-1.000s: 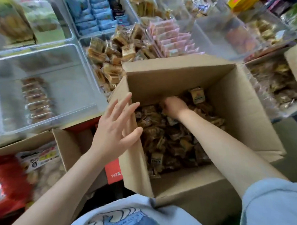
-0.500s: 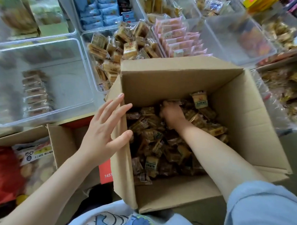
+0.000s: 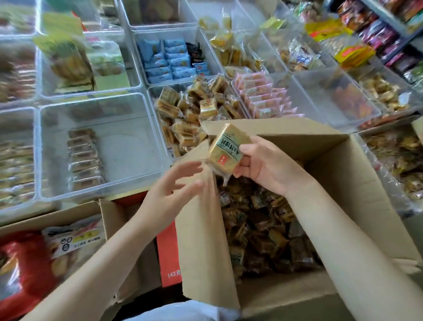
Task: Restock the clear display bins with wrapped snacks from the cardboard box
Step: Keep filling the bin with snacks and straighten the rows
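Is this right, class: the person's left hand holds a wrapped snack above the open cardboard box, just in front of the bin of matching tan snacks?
One detail is wrong: the right hand, not the left, holds the wrapped snack, fingers curled round it. The left hand is open beside it, holding nothing. The head view shows this. The cardboard box and the bin of matching tan snacks are as stated.
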The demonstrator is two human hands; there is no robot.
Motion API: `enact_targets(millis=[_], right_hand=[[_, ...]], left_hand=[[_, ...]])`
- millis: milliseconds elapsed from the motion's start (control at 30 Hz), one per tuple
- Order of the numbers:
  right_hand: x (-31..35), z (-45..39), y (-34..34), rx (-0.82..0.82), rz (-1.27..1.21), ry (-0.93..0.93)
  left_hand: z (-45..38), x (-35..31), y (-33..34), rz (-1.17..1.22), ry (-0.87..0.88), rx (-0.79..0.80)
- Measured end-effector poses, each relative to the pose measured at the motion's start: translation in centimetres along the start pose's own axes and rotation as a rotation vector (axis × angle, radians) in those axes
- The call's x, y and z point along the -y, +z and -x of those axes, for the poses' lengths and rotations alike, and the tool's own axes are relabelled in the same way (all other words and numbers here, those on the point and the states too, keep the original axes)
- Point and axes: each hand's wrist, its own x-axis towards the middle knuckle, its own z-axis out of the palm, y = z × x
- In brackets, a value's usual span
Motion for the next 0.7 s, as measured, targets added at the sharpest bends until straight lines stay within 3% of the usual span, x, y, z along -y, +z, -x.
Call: enact_targets(millis=[100, 200, 300, 400, 500, 600, 700], right_hand=[[-0.1, -2.2, 5.1, 0.069, 0.067, -0.034], [-1.2, -5.0, 10.0, 0.065, 0.209, -0.039], [-2.5, -8.5, 14.5, 0.052, 0.435, -0.025], [-3.7, -12.7, 19.1, 0.090, 0.746, -0.062], [-5.8, -17.3, 23.9, 0.242, 1.018, -0.090], [-8.2, -21.8, 28.0, 0.367, 1.201, -0.084], [-9.3, -26.5, 31.2, 0.417, 1.297, -0.077]], left_hand=[[0.7, -1.7, -3.0, 0.274, -0.062, -0.117], [1.6, -2.2, -7.0, 0.345, -0.089, -0.308], [3.0, -0.5, -13.2, 0.226, -0.085, -0.402], [5.0, 2.1, -20.5, -0.036, -0.077, -0.354], [6.8, 5.3, -26.3, -0.303, -0.093, -0.292], [7.8, 9.0, -30.7, -0.335, -0.095, -0.315], [8.1, 12.2, -34.2, -0.194, -0.089, -0.414]])
